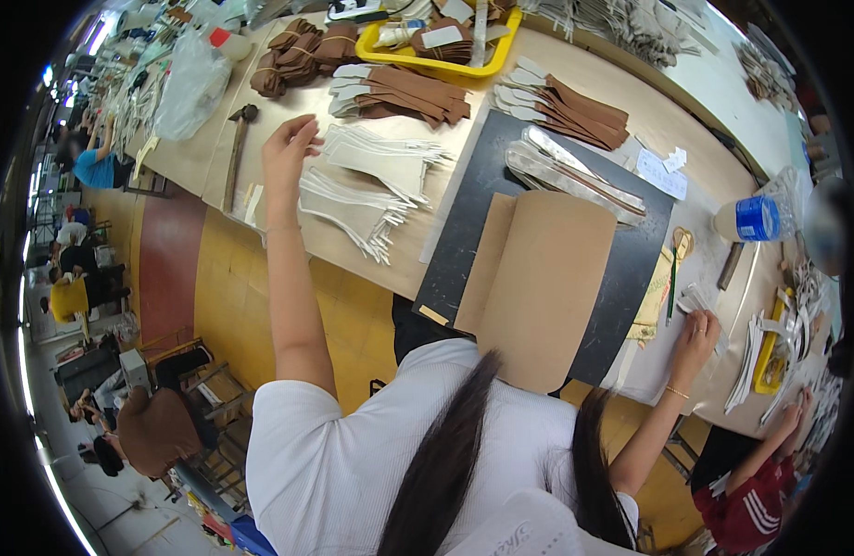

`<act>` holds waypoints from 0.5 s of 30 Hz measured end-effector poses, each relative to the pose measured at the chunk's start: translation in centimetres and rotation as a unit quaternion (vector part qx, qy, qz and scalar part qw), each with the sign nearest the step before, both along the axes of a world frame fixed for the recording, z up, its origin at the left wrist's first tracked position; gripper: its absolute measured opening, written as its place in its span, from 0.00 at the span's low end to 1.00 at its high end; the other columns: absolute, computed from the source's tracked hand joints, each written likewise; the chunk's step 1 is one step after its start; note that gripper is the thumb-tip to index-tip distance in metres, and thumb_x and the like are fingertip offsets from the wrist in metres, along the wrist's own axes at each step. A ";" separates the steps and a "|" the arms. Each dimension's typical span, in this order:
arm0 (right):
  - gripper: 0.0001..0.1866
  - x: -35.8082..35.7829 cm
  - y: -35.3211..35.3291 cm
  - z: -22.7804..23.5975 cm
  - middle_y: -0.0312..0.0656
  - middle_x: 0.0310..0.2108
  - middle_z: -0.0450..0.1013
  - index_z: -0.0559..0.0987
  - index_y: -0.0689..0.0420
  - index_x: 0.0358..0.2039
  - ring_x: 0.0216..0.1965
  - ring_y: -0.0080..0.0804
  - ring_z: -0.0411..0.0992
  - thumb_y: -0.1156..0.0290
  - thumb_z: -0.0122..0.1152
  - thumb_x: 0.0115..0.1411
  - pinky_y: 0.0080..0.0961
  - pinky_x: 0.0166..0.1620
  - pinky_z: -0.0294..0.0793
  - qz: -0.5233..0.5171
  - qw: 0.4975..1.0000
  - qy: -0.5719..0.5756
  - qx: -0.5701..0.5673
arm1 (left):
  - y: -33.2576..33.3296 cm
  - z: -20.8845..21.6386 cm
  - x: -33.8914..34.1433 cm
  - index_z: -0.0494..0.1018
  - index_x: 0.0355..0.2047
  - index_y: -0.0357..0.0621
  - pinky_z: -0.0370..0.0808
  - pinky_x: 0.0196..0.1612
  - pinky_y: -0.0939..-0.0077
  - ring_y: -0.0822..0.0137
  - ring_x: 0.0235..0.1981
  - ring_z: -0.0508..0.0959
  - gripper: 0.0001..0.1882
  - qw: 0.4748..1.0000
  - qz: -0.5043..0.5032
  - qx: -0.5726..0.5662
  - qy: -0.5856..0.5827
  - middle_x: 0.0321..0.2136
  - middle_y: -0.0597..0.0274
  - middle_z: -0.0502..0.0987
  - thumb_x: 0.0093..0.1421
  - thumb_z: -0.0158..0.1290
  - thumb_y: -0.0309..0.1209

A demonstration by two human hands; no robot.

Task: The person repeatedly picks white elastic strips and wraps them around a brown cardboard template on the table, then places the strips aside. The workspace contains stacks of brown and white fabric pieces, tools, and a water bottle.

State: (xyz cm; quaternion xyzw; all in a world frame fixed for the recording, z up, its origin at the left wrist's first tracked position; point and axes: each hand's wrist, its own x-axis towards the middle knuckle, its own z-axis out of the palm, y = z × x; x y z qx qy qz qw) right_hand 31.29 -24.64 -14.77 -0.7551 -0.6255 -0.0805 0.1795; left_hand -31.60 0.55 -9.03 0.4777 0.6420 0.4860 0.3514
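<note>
My left grip (pixel 289 153), arm extended, fingers loosely apart, near the white pieces (pixel 376 159) on the counter (pixel 190 169); my right grip (pixel 696 337), forearm angled outward, beside a pale scrap (pixel 695 297), closure indeterminable.

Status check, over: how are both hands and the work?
Left hand open beside pale strips. Right hand at small whitish piece, grip unclear. Brown sheet covers part of black board; silvery pieces lie beyond it.
</note>
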 end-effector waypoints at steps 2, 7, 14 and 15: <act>0.09 0.3 -0.2 0.4 0.45 0.40 0.71 0.74 0.59 0.36 0.44 0.45 0.68 0.83 0.55 0.54 0.38 0.49 0.66 0.014 1.000 -0.002 -0.021 | 2.4 -1.0 0.3 0.75 0.42 0.34 0.72 0.31 0.83 0.73 0.28 0.76 0.14 0.998 -0.002 0.012 0.065 0.32 0.61 0.77 0.59 0.54 0.32; 0.12 0.5 -0.3 2.1 0.45 0.46 0.71 0.70 0.59 0.39 0.49 0.44 0.68 0.85 0.50 0.55 0.39 0.54 0.62 -0.006 0.999 0.006 -0.037 | 10.7 -4.1 -1.5 0.77 0.39 0.33 0.75 0.37 0.71 0.58 0.32 0.80 0.22 0.956 -0.009 0.070 0.285 0.29 0.49 0.80 0.53 0.60 0.41; 0.06 6.1 -3.5 1.7 0.49 0.44 0.72 0.66 0.60 0.39 0.48 0.40 0.70 0.82 0.46 0.62 0.33 0.55 0.64 -0.060 0.989 0.106 0.081 | 14.6 -4.0 0.6 0.77 0.38 0.32 0.72 0.43 0.63 0.51 0.36 0.78 0.29 0.869 -0.035 0.062 0.489 0.29 0.43 0.79 0.45 0.63 0.47; 0.05 6.7 -3.8 2.2 0.49 0.44 0.72 0.66 0.61 0.39 0.48 0.39 0.70 0.81 0.46 0.63 0.32 0.54 0.65 -0.091 0.980 0.146 0.102 | 14.5 -3.6 0.9 0.78 0.37 0.34 0.73 0.41 0.64 0.51 0.33 0.78 0.26 0.878 -0.053 0.040 0.475 0.29 0.44 0.79 0.45 0.63 0.45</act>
